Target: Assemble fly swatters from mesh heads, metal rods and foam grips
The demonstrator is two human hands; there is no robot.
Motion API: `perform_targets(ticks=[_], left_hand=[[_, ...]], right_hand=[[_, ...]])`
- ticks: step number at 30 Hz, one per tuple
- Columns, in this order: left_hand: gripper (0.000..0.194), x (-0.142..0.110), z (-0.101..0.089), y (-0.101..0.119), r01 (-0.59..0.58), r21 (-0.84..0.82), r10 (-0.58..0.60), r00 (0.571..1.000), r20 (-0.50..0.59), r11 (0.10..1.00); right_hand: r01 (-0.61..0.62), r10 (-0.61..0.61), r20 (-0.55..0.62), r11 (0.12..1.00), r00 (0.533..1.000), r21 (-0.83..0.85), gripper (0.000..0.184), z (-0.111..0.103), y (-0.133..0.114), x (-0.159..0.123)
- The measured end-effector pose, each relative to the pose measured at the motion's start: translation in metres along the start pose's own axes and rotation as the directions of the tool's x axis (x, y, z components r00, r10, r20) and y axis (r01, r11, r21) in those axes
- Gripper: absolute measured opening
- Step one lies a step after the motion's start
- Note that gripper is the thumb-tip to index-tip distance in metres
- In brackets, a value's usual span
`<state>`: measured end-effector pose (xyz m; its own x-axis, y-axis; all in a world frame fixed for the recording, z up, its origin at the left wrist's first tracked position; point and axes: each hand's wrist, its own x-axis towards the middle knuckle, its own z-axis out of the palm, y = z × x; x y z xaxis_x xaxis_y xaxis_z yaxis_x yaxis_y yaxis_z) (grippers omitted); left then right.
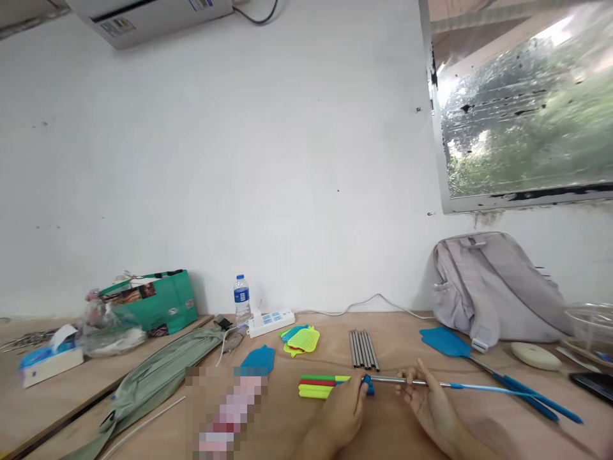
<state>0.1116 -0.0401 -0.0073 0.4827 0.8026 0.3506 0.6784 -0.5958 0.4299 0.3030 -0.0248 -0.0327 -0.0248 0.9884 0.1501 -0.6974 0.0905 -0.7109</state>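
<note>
My left hand [343,407] is closed around a blue plastic piece [368,384] at the near end of a thin metal rod [390,380]. Most of that piece is hidden by the fingers. Farther right, the fingers of my right hand [425,404] curl around the same rod, thumb raised. Beyond them the rod runs into a long light-blue stick [483,387]. Beside my left hand lie several coloured plastic handles [316,387] in green, red and yellow. Behind my hands, several loose metal tubes [364,350] lie in a row.
Flyswatter heads [302,338] are stacked near a power strip [272,323] and a water bottle [242,300]. A blue flyswatter [445,342] lies at right before a grey backpack [493,287]. A green cloth bag [158,377] and green carrier bag [165,300] are at left.
</note>
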Motion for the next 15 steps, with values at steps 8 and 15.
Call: perform_targets(ticks=[8,15], left_hand=[[0.033,-0.001,-0.015,-0.002,-0.152,0.192,0.146,0.988,0.046,0.97],[0.03,0.001,-0.015,0.0,-0.149,0.168,0.144,0.989,0.043,0.974]], right_hand=[[0.01,-0.006,0.04,0.995,0.999,-0.099,0.044,-0.003,-0.001,0.003],[0.052,-0.054,0.001,0.96,0.999,-0.275,0.043,0.004,-0.002,-0.001]])
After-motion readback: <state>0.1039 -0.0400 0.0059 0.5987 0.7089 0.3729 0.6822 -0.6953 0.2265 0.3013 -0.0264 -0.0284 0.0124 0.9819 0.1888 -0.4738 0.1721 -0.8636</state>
